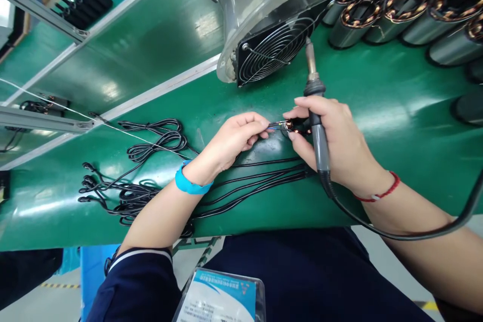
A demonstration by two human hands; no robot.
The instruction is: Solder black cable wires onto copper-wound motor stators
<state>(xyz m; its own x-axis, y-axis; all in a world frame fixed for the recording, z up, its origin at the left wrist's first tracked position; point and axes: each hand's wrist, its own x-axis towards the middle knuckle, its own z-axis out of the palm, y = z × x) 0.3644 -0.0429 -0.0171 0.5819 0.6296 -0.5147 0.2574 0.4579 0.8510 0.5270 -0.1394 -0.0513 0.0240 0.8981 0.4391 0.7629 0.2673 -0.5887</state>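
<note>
My left hand (236,138) pinches thin wires (275,125) between thumb and forefinger. They run to a small dark part with copper windings (299,126), mostly hidden by my right hand (343,141). That hand is closed around the grey handle of a soldering iron (320,143), whose tip points up and away toward the fan grille. Its thumb and forefinger also reach around the dark part; whether they grip it firmly I cannot tell. Black cables (249,196) lie on the green table just below my hands, their ends close to my right palm.
A clear hood with a black fan (277,50) hangs beyond my hands. Several metal stators with copper windings (356,20) stand at the back right. Coiled black cables (156,141) lie left on the green table (407,151). The iron's cord (407,236) crosses my right forearm.
</note>
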